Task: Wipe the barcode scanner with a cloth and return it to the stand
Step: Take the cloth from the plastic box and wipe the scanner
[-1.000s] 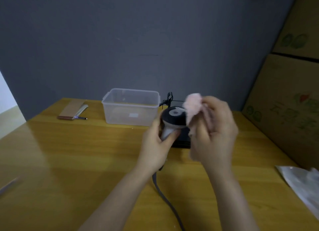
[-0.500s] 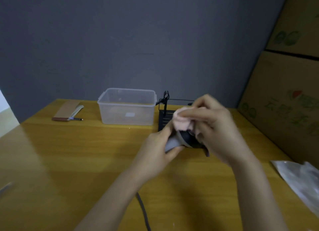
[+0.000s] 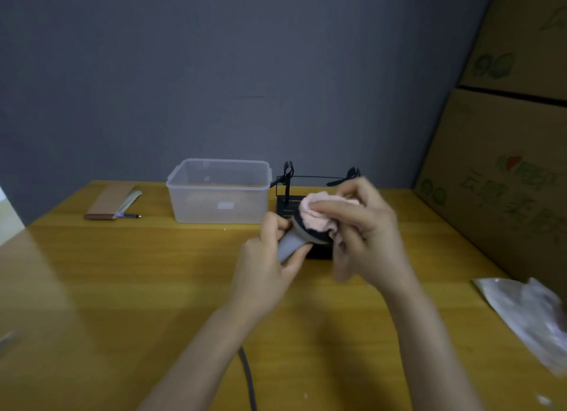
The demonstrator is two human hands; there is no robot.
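Note:
My left hand grips the grey handle of the barcode scanner, whose dark head tilts up and to the right. A pink cloth lies pressed over the scanner's head under the fingers of my right hand. The black wire stand sits on the table just behind both hands, its base partly hidden by them. The scanner's grey cable runs down toward the near table edge.
A clear plastic box stands left of the stand. A brown notebook with a pen lies at the far left. Cardboard boxes wall the right side. A crumpled plastic bag lies on the yellow wooden table.
The scanner has tipped from upright to a lower slant. My right hand has brought the cloth from beside the head onto its top, where it now rests.

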